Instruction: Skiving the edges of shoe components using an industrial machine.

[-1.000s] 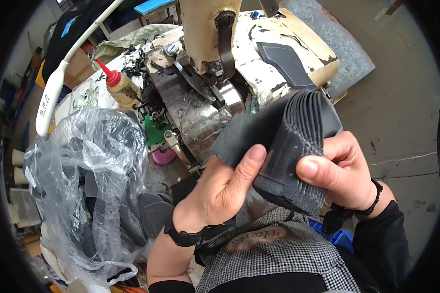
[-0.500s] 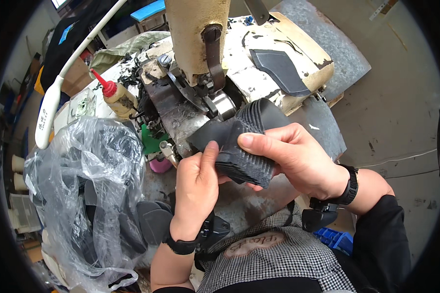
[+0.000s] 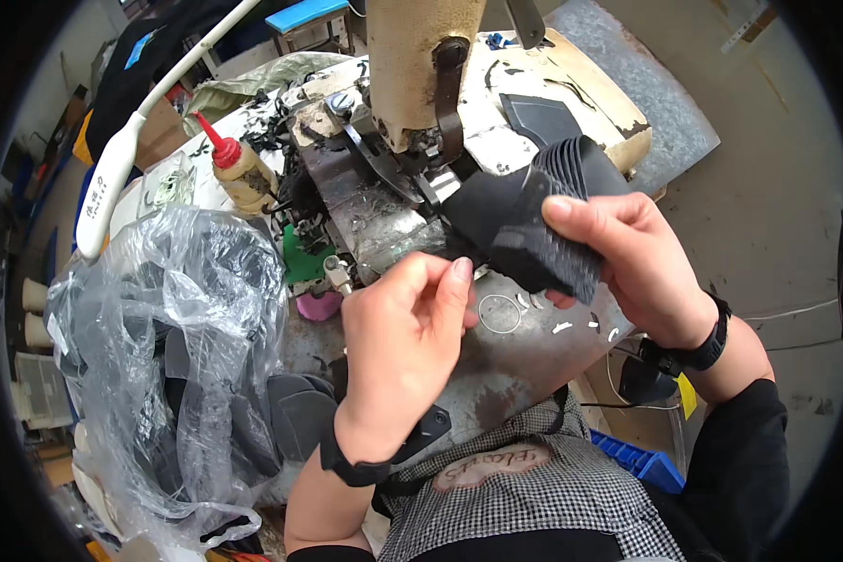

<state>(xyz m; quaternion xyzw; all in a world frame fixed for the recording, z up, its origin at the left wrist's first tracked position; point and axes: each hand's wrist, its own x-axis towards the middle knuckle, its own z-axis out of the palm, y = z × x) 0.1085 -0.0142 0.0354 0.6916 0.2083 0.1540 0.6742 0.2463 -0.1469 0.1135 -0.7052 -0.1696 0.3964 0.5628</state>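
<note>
My right hand (image 3: 642, 253) grips a thick stack of black, leather-like pieces (image 3: 543, 248), thumb on top and fingers beneath. The stack is fanned, with its layered edges showing at the upper end. One flap points left toward the metal roller of a cream-coloured machine (image 3: 407, 75). My left hand (image 3: 407, 332) is just left of the stack, fingers curled and thumb against them in a pinch. What lies between those fingertips, if anything, is hidden. Another black piece (image 3: 539, 120) rests on the machine's cream-coloured body behind the stack.
A clear plastic bag (image 3: 183, 318) of dark pieces is on the left, with loose dark pieces (image 3: 300, 412) beside it. A red-tipped bottle (image 3: 244, 178) stands near a white lamp (image 3: 112, 192). A thin pale ring (image 3: 499, 314) and white scraps lie on the metal table (image 3: 482, 375).
My right hand has carried the stack up and to the right. My left hand has moved slightly right, and its thumb no longer lies over the stack. The whole view has shifted a little.
</note>
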